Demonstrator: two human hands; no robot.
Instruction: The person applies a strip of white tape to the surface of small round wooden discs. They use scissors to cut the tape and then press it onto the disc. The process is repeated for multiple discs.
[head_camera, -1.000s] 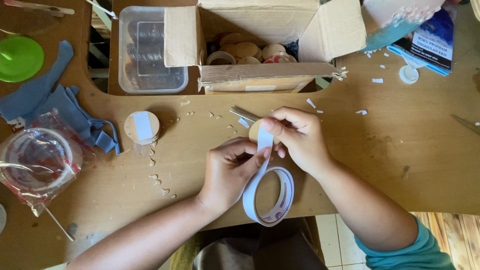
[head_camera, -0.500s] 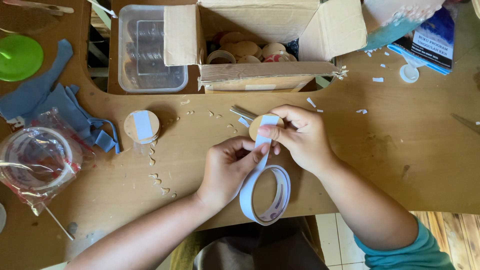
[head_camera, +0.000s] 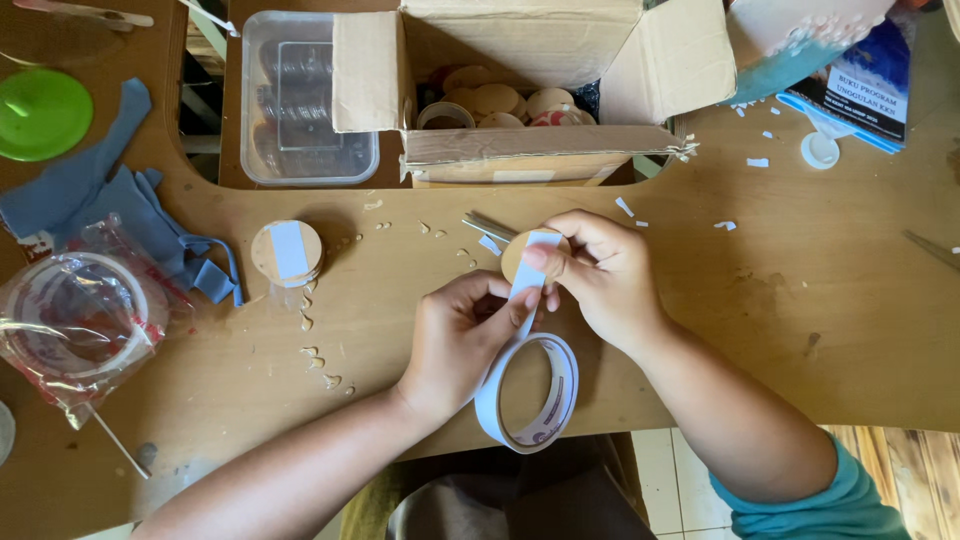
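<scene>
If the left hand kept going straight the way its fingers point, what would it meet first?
The left hand points up and to the right, so it would likely first meet the right hand pressing the tape strip on the wooden disc. Depth is unclear.

An open cardboard box (head_camera: 520, 80) sits at the table's (head_camera: 800, 330) far edge. Left of the box: a clear plastic tub (head_camera: 290, 100), blue cloth (head_camera: 100, 200), a green lid (head_camera: 42, 112). Right of it: a booklet (head_camera: 860, 90).

Right hand (head_camera: 605, 280) pinches wooden disc (head_camera: 527, 256), thumb on white tape strip; left hand (head_camera: 462, 340) holds tape roll (head_camera: 528, 392) (dangling off table (head_camera: 780, 330) edge).
</scene>
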